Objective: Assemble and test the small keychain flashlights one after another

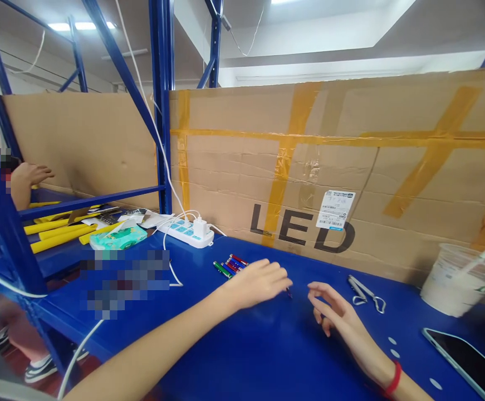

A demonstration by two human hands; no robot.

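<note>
My left hand (263,283) reaches over the blue table, palm down, its fingers bent and closed. From under its fingertips pokes the dark end of a slim pen (289,292); the rest of it is hidden by the hand. Just behind that hand lies a small group of pens (230,265) in green, red and blue, partly covered by the wrist. My right hand (333,309) hovers a little to the right with its fingers loosely curved and apart, and nothing shows in it. Metal scissors-like tongs (366,294) lie beyond the right hand.
On the right are a phone (471,362) and a plastic cup (455,281). A white power strip (186,231) with cables and a green tissue pack (118,238) stand at left. Cardboard (234,172) walls the back. Another person's hand (31,174) shows far left.
</note>
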